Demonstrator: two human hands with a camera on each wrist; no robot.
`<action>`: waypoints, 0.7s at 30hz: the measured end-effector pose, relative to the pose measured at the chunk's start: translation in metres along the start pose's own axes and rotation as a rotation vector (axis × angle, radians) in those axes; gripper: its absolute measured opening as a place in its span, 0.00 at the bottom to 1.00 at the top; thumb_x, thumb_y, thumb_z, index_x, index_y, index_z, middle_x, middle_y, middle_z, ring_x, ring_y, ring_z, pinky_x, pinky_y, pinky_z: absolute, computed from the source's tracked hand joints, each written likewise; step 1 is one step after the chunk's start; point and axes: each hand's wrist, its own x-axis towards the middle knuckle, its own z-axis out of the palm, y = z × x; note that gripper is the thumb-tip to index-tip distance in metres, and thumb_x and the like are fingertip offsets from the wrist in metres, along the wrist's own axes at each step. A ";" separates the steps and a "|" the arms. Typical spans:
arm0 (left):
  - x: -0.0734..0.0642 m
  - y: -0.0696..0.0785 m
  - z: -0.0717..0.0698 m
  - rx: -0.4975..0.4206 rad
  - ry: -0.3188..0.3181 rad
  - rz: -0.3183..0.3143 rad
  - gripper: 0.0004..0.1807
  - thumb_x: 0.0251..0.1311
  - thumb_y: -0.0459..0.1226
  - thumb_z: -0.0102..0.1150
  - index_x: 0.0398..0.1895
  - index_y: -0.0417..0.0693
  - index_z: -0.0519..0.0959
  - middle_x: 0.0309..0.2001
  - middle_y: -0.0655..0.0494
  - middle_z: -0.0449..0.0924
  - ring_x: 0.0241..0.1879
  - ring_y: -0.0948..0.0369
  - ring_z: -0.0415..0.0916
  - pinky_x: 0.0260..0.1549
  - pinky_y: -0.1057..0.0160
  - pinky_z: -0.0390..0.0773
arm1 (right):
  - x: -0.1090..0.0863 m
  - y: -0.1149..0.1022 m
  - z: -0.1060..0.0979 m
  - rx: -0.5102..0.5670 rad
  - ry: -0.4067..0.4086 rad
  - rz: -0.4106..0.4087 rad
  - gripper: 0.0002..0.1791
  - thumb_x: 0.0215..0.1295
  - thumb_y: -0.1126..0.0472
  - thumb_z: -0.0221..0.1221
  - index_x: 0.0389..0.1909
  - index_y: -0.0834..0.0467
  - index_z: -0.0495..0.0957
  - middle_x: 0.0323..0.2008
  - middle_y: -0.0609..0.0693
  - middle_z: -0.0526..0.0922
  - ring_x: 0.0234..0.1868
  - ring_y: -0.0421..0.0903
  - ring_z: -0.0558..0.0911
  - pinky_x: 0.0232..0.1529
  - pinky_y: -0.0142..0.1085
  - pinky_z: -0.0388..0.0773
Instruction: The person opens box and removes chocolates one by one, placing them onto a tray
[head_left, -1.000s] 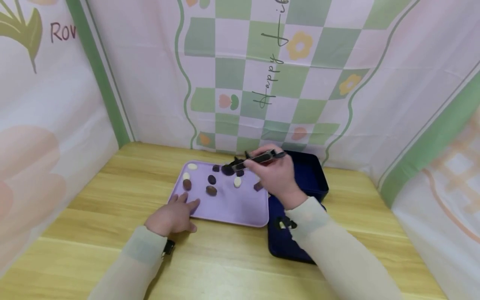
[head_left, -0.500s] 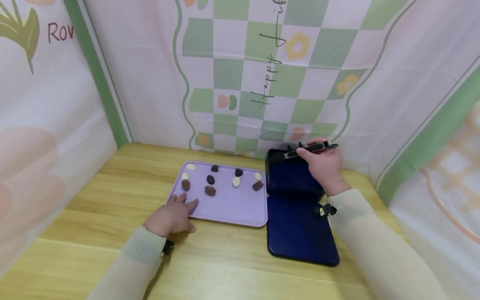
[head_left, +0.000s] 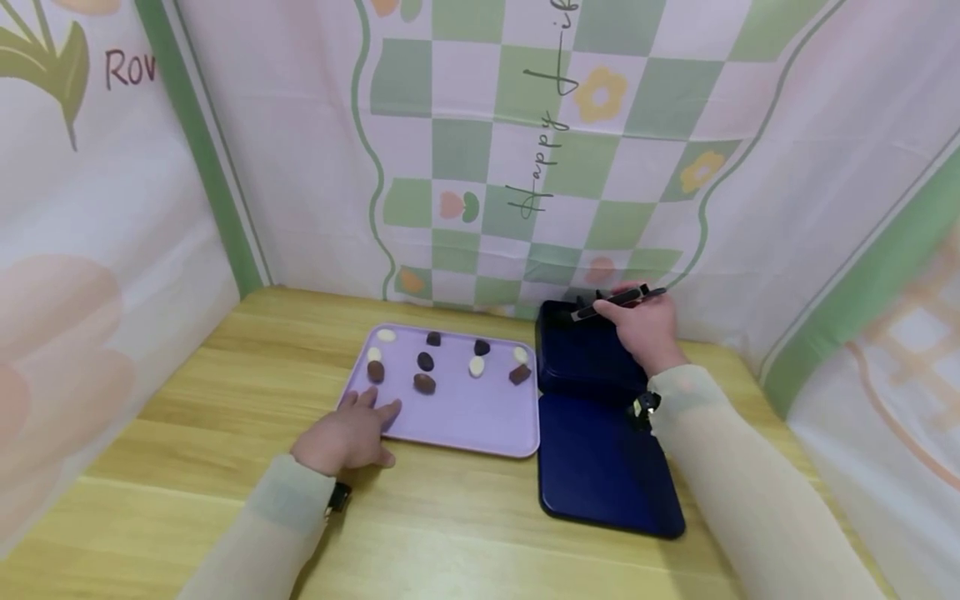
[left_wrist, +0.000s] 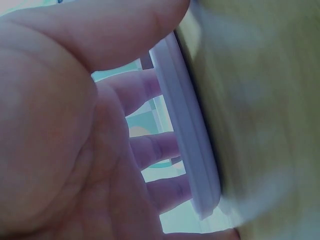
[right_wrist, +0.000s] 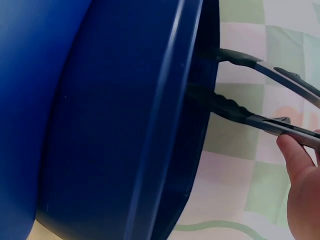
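In the head view my right hand (head_left: 648, 327) grips black-and-silver tongs (head_left: 611, 303) over a dark blue box (head_left: 588, 360). The right wrist view has the tongs (right_wrist: 247, 118) with their two dark tips spread apart, reaching past the rim into the box (right_wrist: 115, 120). Whether anything lies inside is hidden. My left hand (head_left: 348, 433) touches the front left part of a lilac tray (head_left: 465, 421), fingers spread over its edge. Several chocolates lie on the tray, among them a brown oval (head_left: 424, 383), a white oval (head_left: 476, 367) and a brown block (head_left: 520, 374).
A dark blue lid (head_left: 603, 471) lies on the wooden table (head_left: 442, 533) in front of the box, close to the tray's right side. A patterned cloth (head_left: 465, 150) hangs behind the table. Further cloth walls stand left and right.
My right hand has moved the tongs right, from above the tray to the box. Between the last two frames their tips spread. My left hand stays at the tray's edge.
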 end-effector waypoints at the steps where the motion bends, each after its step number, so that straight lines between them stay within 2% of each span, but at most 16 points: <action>1: 0.000 0.000 0.000 0.001 0.001 0.002 0.45 0.57 0.47 0.71 0.76 0.51 0.62 0.77 0.35 0.45 0.73 0.32 0.38 0.63 0.28 0.52 | 0.001 0.001 0.001 0.002 -0.007 0.001 0.25 0.56 0.56 0.73 0.49 0.66 0.79 0.37 0.49 0.80 0.35 0.45 0.76 0.35 0.31 0.73; 8: -0.001 0.002 0.000 0.002 -0.002 0.005 0.45 0.57 0.47 0.70 0.77 0.51 0.61 0.77 0.36 0.44 0.73 0.33 0.38 0.64 0.29 0.51 | 0.003 0.010 0.007 -0.047 -0.064 -0.042 0.23 0.58 0.58 0.72 0.49 0.67 0.78 0.41 0.55 0.80 0.40 0.45 0.78 0.41 0.30 0.74; 16: -0.003 0.002 -0.001 -0.007 0.007 0.006 0.45 0.57 0.47 0.71 0.76 0.51 0.62 0.77 0.35 0.44 0.73 0.32 0.38 0.63 0.28 0.52 | 0.005 0.014 0.006 -0.115 -0.053 -0.108 0.21 0.59 0.57 0.72 0.46 0.65 0.79 0.40 0.57 0.81 0.38 0.47 0.78 0.40 0.31 0.74; 21: -0.004 0.001 -0.001 -0.005 0.007 0.003 0.45 0.57 0.47 0.71 0.76 0.51 0.62 0.77 0.35 0.45 0.73 0.32 0.38 0.63 0.28 0.53 | 0.002 0.007 -0.004 -0.133 -0.047 -0.105 0.21 0.57 0.58 0.72 0.46 0.66 0.79 0.40 0.57 0.81 0.37 0.46 0.78 0.38 0.30 0.74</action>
